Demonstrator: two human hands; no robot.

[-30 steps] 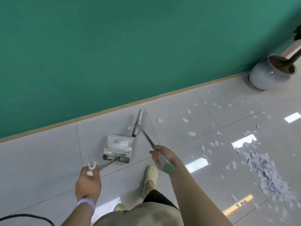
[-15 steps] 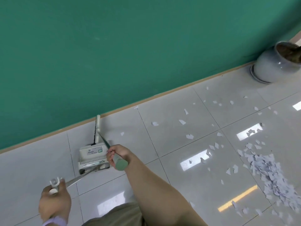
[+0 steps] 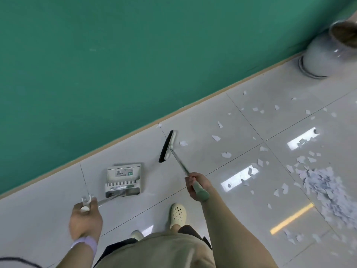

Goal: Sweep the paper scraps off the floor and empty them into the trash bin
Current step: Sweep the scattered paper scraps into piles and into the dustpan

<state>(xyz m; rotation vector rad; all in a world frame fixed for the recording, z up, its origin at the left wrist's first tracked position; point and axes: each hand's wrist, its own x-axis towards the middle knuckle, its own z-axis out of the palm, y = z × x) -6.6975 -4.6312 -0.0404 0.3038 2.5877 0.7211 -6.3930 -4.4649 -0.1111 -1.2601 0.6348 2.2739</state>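
We hold a broom in our right hand, fingers wrapped round the green grip at the top of its metal shaft, and a long-handled dustpan in our left hand, fingers curled round the white end of its handle. The dustpan stands on the tiled floor close to the green wall, and we cannot make out any scraps in it. The broom head sits just to its right, bristles toward the dustpan, near the skirting.

As for progress, we judge the job to be at an early stage. A dense pile of paper scraps lies well to our right, apart from both tools, which suggests some gathering is done. Loose scraps are scattered across the tiles between the broom and that pile, and more lie farther out toward the ceramic pot in the corner. All of that remains to be swept together, pushed into the dustpan and carried off. No trash bin shows in this view, so the emptying step is not yet done.
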